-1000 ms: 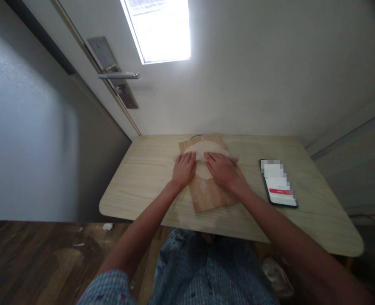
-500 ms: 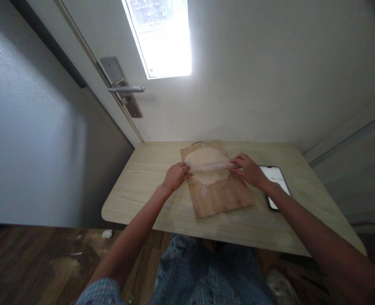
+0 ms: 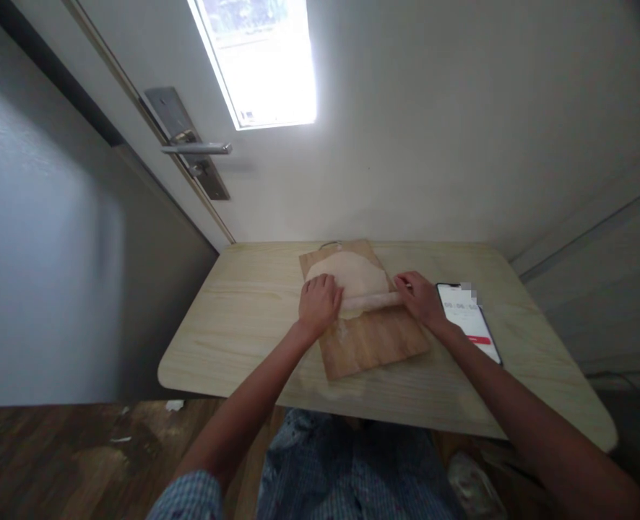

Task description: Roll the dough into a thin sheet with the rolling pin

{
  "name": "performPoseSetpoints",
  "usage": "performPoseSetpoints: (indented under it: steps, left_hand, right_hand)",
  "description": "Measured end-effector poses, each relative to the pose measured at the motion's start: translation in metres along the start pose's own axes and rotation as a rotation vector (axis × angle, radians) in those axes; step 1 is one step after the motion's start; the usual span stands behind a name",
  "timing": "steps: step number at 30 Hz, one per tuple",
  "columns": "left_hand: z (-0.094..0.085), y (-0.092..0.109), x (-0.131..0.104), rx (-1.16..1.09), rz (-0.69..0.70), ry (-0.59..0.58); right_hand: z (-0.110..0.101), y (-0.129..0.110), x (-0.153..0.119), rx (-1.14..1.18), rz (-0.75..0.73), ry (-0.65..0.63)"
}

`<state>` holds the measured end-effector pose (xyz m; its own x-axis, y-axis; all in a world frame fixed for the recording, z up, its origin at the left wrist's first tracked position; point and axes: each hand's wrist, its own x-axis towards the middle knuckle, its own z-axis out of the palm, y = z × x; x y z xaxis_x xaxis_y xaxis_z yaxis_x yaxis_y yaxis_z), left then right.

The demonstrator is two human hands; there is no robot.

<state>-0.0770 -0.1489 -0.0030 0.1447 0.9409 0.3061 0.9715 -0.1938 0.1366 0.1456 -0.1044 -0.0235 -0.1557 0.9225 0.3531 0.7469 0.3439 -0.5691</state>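
Note:
A pale rolling pin (image 3: 373, 300) lies across a flat, thin sheet of dough (image 3: 349, 271). Under the dough is a wooden cutting board (image 3: 374, 345), dusted with a little flour and set at a slight angle. My left hand (image 3: 320, 302) is closed over the pin's left end, and its fingers hide that end. At the opposite end, my right hand (image 3: 416, 297) wraps round the pin, just off the dough's right edge. Most of the sheet spreads beyond the pin; a narrow strip shows on the near side.
The board rests on a light wooden table (image 3: 233, 325) against a white door with a metal handle (image 3: 198, 148). A phone (image 3: 469, 321) showing a timer lies right of the board, beside my right forearm. Scraps (image 3: 175, 406) lie on the floor at left.
Both hands and the rolling pin have come nearer to me over the dough. My left hand has turned more palm-down over its end. The view has shifted slightly.

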Motion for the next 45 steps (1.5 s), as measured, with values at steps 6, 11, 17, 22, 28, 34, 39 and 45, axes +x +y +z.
performPoseSetpoints:
  steps: [6,11,17,22,28,34,39,45]
  left_hand:
    - [0.002,0.003,0.001,0.069,-0.018,0.028]
    - [0.0,-0.002,0.024,0.096,-0.043,-0.041]
    - [0.005,-0.013,0.058,0.141,-0.061,-0.053]
    - [0.006,-0.021,0.087,0.161,0.002,-0.018]
    - [0.007,-0.022,0.098,0.154,0.023,-0.005]
    - [0.007,-0.021,0.096,0.132,-0.04,-0.041]
    - [0.008,-0.021,0.093,0.115,-0.087,-0.093]
    - [0.007,-0.017,0.088,0.135,-0.057,-0.137]
  right_hand:
    - [0.008,-0.009,0.011,-0.228,0.136,-0.035]
    - [0.01,-0.011,0.03,-0.402,0.172,-0.152]
    - [0.014,-0.019,0.058,-0.541,0.211,-0.216]
    - [0.021,-0.021,0.082,-0.554,0.156,-0.128]
    - [0.029,-0.017,0.1,-0.559,0.111,-0.122]
    - [0.032,-0.014,0.101,-0.528,0.11,-0.128]
    - [0.033,-0.01,0.095,-0.528,0.088,-0.158]
    - [0.029,-0.012,0.09,-0.505,0.141,-0.227]
